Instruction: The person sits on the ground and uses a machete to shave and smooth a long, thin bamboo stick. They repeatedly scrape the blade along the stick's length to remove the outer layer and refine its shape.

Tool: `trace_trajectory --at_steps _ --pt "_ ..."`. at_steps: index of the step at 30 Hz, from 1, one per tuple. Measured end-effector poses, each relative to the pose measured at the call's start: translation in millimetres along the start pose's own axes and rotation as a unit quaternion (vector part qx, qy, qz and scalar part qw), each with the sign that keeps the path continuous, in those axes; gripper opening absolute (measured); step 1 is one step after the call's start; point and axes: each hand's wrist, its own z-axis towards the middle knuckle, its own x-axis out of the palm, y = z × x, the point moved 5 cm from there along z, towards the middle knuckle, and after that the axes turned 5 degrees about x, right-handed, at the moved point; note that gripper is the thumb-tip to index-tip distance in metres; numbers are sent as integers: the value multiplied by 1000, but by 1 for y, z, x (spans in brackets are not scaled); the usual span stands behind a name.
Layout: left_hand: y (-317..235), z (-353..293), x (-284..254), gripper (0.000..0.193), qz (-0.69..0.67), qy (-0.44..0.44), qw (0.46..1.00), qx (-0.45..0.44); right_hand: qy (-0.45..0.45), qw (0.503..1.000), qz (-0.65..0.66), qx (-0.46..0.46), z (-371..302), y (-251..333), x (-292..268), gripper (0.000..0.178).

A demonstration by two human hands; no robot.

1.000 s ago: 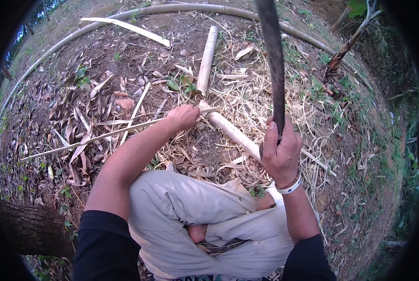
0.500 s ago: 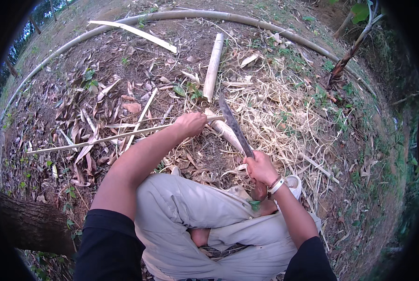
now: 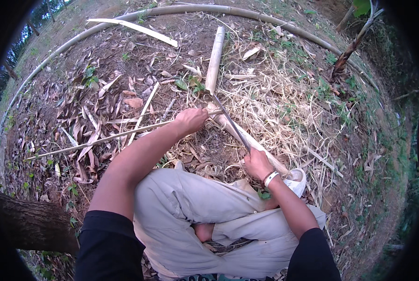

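Observation:
My left hand (image 3: 192, 120) is closed around a long, thin bamboo strip (image 3: 102, 136) near its right end, while the rest slants away to the left. In my right hand (image 3: 257, 164) is the handle of a machete (image 3: 235, 125). Its narrow dark blade is seen nearly edge-on and points up and left, meeting or crossing the strip's short end beside my left hand; whether it cuts in cannot be made out. Below the blade lies a pale bamboo pole piece (image 3: 268, 154), running from near my left hand to my foot.
Another bamboo piece (image 3: 214, 61) lies ahead. A pale split slat (image 3: 139, 29) and a long curved bamboo pole (image 3: 191, 10) lie farther off. Curly shavings (image 3: 294, 107) cover the ground at right, dry leaves at left. A tree trunk (image 3: 34, 222) lies lower left.
The machete has turned from showing its flat side to nearly edge-on, its tip shifting slightly left. My right hand has moved a little up and left. My left hand keeps hold of the strip.

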Motion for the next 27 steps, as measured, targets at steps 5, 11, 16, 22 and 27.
trace_trajectory --at_steps 5,11,16,22,27 --pt "5 -5 8 20 -5 13 1000 -16 219 869 412 163 -11 24 -40 12" --pt "12 -10 11 23 -4 11 1000 -28 -196 887 388 -154 -41 99 -159 15" --pt "11 -4 14 22 -1 -2 1000 -13 -186 930 279 -148 -20 60 -75 19" --pt "-6 -10 -2 24 -4 68 997 -43 163 935 305 87 10 9 3 21" --pt "-3 -6 -4 24 -7 45 999 -31 -123 961 234 -80 -20 82 -105 13"
